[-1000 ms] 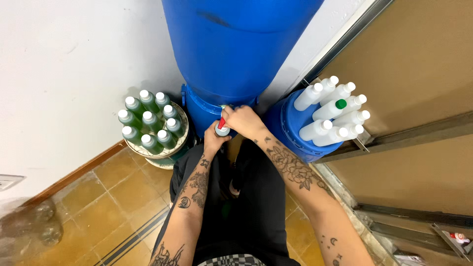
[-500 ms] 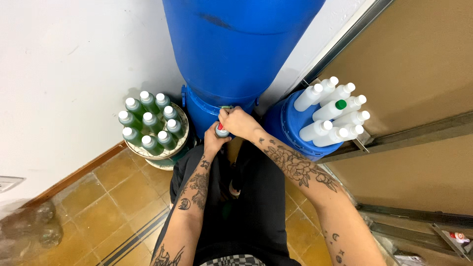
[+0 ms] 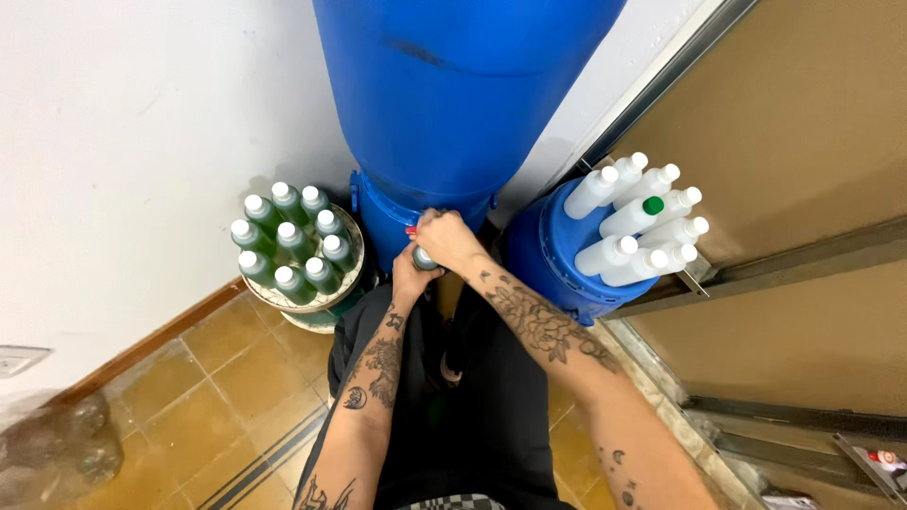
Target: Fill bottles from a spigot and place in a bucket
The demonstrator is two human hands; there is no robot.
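A big blue drum (image 3: 463, 85) stands against the wall in front of me. At its base my left hand (image 3: 409, 279) holds a small bottle (image 3: 424, 258) upright under a red tap (image 3: 412, 230). My right hand (image 3: 446, 236) rests on top, fingers closed around the tap above the bottle's mouth. The bottle is mostly hidden by both hands.
A round tub (image 3: 302, 300) at the left holds several green bottles with white caps. A blue bucket (image 3: 548, 255) at the right holds several white bottles, one with a green cap. Brown panel and metal rail at right; tiled floor and skirting board below left.
My right hand has closed further over the tap and bottle top, so the bottle's white cap end seen earlier is now covered. The left hand stays put.
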